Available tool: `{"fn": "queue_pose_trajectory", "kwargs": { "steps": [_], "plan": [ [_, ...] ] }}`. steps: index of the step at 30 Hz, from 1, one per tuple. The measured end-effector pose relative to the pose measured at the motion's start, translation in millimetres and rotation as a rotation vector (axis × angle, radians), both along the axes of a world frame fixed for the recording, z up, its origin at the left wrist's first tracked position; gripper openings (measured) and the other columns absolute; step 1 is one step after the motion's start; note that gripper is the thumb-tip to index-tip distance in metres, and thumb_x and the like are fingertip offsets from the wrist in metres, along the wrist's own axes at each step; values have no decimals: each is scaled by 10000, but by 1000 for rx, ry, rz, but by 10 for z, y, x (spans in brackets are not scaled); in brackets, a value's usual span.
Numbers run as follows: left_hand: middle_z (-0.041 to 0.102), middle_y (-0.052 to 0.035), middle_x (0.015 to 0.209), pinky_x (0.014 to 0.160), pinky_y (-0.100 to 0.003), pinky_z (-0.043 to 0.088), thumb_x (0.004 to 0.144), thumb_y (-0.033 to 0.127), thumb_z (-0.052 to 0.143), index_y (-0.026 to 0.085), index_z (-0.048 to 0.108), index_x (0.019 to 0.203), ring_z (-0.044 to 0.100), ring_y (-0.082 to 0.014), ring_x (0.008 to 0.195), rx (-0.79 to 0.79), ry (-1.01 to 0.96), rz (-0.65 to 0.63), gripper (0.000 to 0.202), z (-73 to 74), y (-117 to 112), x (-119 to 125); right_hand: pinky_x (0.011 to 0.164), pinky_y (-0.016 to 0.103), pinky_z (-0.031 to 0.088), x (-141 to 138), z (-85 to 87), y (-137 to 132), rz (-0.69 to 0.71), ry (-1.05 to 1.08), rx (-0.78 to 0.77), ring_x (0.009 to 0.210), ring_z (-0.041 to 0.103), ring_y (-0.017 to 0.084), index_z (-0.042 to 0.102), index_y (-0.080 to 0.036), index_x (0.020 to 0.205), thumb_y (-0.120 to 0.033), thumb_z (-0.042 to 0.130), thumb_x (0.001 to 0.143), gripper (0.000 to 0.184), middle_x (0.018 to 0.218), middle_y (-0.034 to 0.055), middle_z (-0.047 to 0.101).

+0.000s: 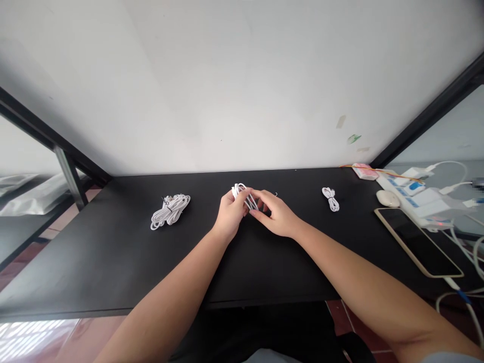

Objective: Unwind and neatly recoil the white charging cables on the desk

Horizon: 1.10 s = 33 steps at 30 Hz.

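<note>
Both my hands meet over the middle of the black table (113,262). My left hand (230,214) is closed around a looped white cable (242,193), whose coils stick out above the fingers. My right hand (278,214) pinches the same cable from the right, fingers curled on its strands. A pile of white cables (170,210) lies to the left of my hands. A small coiled white cable (331,198) lies to the right.
At the right edge lie a phone (418,241) with a cable plugged in, a white power strip (416,199) with chargers, a white mouse (387,198) and a pink packet (365,171). A white wall stands behind the table; black frame bars rise on both sides.
</note>
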<state>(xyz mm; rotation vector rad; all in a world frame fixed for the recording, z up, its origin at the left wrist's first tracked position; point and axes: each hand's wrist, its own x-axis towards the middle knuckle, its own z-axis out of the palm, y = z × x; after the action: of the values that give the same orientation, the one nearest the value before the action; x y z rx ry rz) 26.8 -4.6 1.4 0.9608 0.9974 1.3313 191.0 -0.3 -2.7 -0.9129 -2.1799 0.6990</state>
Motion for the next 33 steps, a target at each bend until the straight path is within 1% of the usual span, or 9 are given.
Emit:
{"fn": "queue_pose_trajectory", "kwargs": {
  "steps": [5,10,13,16,18,23,27,30,33],
  "plan": [
    [488,46,618,488,-215,367,818,448,723,173,556,777,437,-69,511,33,84,85,325,-52,20,-12,713,339,518,9,20,-2,21,55,-42,826,648,173,554,-270,1334,-261,568,956,378,1154,49,709],
    [503,42,671,584,-220,434,763,451,788,168,545,770,493,-80,595,71,149,141,372,-82,33,-35,688,323,514,2,69,-32,65,33,-73,813,645,170,598,-261,1295,-283,604,933,363,1163,52,718],
    [484,45,643,579,-223,431,792,469,755,173,511,715,490,-82,583,91,229,158,391,-108,41,-35,691,323,518,-8,79,-49,69,12,-76,817,639,173,621,-252,1254,-281,616,923,333,1157,55,718],
    [538,25,652,603,-239,478,831,474,706,177,524,725,568,-111,617,78,254,157,363,-124,48,-26,698,324,524,-1,70,-41,61,12,-68,810,644,166,634,-253,1228,-265,596,933,298,1165,52,713],
    [593,-1,683,592,-253,509,844,470,687,174,546,755,619,-134,630,58,237,137,339,-119,53,-20,722,331,531,25,56,-13,19,7,-40,823,653,171,652,-253,1199,-255,572,945,266,1125,50,715],
    [655,-31,729,460,-258,508,862,529,647,171,553,855,644,-147,536,-4,163,102,370,-91,61,-27,840,400,537,151,22,111,-205,-56,80,914,650,223,687,-238,1101,-269,578,938,198,1042,67,715],
    [647,1,655,376,-228,419,871,606,619,185,534,889,543,-105,387,26,194,97,429,-88,56,-53,986,483,503,235,-40,192,-273,-188,99,1114,620,282,671,-223,1192,-338,580,947,285,1207,93,698],
    [548,45,508,339,-220,330,877,648,588,194,541,836,436,-86,316,59,270,93,458,-77,45,-69,1116,568,407,258,-120,216,-215,-343,35,1358,497,343,602,-203,1355,-453,591,942,482,1458,133,569],
    [462,63,429,341,-227,299,861,670,596,204,554,794,407,-94,311,70,324,116,473,-59,32,-74,1187,605,313,258,-173,214,-135,-428,-38,1483,358,358,538,-224,1452,-541,577,933,609,1577,134,440]
  ]
}}
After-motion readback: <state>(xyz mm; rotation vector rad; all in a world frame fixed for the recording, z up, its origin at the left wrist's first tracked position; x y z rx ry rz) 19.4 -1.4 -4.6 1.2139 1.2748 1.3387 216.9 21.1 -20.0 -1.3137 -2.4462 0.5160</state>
